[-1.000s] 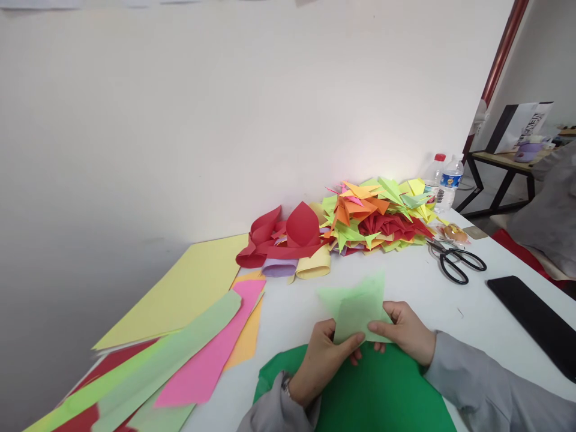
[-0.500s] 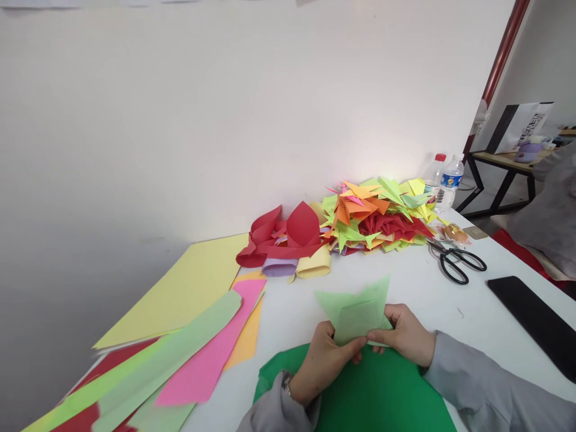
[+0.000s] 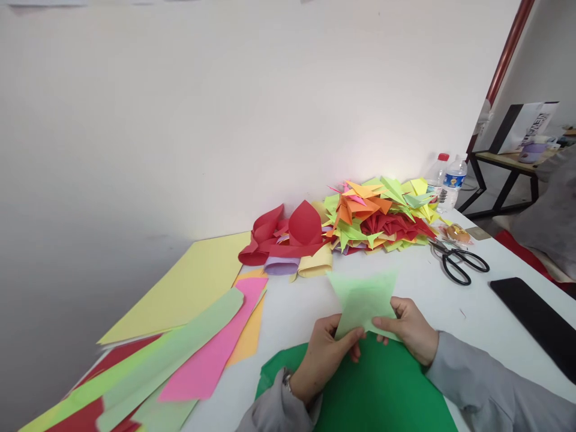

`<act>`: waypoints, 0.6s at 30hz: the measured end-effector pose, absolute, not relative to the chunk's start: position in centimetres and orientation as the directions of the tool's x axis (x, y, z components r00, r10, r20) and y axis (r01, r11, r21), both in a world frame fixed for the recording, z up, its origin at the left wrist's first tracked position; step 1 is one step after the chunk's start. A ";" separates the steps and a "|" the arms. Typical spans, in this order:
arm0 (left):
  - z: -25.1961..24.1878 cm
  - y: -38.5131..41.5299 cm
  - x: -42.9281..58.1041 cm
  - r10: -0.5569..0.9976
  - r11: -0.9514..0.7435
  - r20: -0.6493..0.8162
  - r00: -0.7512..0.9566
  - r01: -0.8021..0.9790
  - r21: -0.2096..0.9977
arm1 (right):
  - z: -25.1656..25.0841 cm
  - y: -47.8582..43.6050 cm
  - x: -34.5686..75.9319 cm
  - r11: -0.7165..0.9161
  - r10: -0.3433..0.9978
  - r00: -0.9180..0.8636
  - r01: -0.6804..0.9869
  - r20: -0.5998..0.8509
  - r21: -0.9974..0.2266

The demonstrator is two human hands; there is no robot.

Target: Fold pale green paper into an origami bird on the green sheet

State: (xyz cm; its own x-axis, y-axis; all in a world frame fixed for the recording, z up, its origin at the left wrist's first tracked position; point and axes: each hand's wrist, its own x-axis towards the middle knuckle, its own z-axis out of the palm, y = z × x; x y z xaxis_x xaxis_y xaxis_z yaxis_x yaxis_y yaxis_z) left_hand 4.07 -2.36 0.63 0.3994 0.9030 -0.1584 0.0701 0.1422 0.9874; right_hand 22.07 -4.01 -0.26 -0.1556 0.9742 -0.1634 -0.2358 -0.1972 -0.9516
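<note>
Head view, paper: we see a pale green paper (image 3: 363,299) raised over the dark green sheet (image 3: 382,396) on the counter (image 3: 292,312).
Left hand (image 3: 321,360): fingers (image 3: 348,336) pinching its lower edge.
Right hand (image 3: 407,327): pinching the lower right corner (thumb on top).
Beyond: scissors (image 3: 459,261), folded-paper pile (image 3: 378,216).

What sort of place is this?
Probably a paper-craft worktable: folded shapes piled up, coloured sheets and scissors on the table; left hand and right hand hold pale green paper.

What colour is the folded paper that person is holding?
The folded paper is pale green, clearest in the head view, pinched by left hand and right hand.
</note>
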 end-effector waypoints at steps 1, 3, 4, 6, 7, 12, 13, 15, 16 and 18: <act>0.6 -2.3 4.1 0.904 0.144 -0.158 0.397 0.064 0.987 | -0.3 -4.0 22.1 -0.194 0.976 -0.146 -0.258 -0.161 -0.946; 0.6 -2.3 4.0 0.907 0.155 -0.162 0.389 0.048 0.987 | -0.3 -3.9 22.1 -0.192 0.979 -0.128 -0.300 -0.160 -0.934; 0.6 -2.3 4.0 0.908 0.161 -0.163 0.385 0.038 0.986 | -0.3 -3.9 22.1 -0.193 0.980 -0.117 -0.319 -0.163 -0.928; 0.3 -2.3 3.9 0.915 0.169 -0.162 0.370 0.014 0.986 | -0.2 -3.8 22.1 -0.198 0.980 -0.092 -0.352 -0.177 -0.915; 0.2 -2.3 3.9 0.919 0.170 -0.160 0.361 0.003 0.985 | -0.2 -3.8 22.1 -0.202 0.979 -0.081 -0.368 -0.185 -0.908; -0.7 -2.0 3.9 0.936 0.167 -0.145 0.320 -0.043 0.985 | 0.1 -3.8 22.1 -0.211 0.976 -0.038 -0.420 -0.215 -0.883; -0.8 -1.9 3.9 0.939 0.163 -0.140 0.315 -0.051 0.985 | 0.1 -3.8 22.1 -0.210 0.976 -0.033 -0.424 -0.217 -0.881; -0.9 -1.9 3.9 0.944 0.156 -0.130 0.305 -0.062 0.986 | 0.0 -3.8 22.1 -0.208 0.976 -0.027 -0.425 -0.217 -0.881; -0.9 -1.9 3.9 0.945 0.152 -0.126 0.301 -0.065 0.986 | -0.1 -3.8 22.1 -0.207 0.976 -0.025 -0.424 -0.217 -0.882; -0.8 -1.9 3.9 0.946 0.150 -0.121 0.301 -0.074 0.986 | -0.3 -3.8 22.1 -0.205 0.976 -0.023 -0.423 -0.216 -0.883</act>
State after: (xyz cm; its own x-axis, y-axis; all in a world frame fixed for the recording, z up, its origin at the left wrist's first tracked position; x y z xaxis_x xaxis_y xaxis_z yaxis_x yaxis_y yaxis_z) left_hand 3.91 -1.91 -0.76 0.3009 0.9459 -0.1215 -0.0744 0.1503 0.9858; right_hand 22.11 -3.78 -0.28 -0.0230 0.9761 -0.2161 -0.4230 -0.2053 -0.8826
